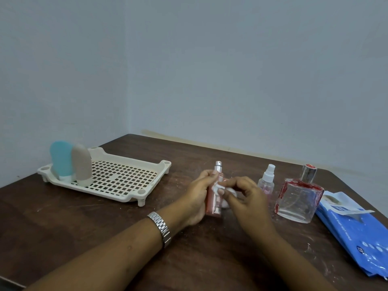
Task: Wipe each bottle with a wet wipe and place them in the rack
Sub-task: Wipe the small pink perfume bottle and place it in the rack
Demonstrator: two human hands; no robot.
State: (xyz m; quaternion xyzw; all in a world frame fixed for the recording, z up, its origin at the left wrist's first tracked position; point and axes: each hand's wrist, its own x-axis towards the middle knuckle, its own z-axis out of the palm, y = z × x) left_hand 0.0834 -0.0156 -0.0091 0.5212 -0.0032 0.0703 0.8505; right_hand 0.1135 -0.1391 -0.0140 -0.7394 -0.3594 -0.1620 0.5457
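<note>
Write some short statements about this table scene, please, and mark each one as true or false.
1. Two bottles stand in the rack: a blue bottle and a beige bottle. True.
2. The left hand holds the pink bottle. True.
3. The right hand is empty. False: it pinches a white wipe against the pink bottle.
4. The small spray bottle lies in the rack. False: it stands on the table, to the right of the hands.
5. The square glass bottle stands next to the blue wipe pack. True.
</note>
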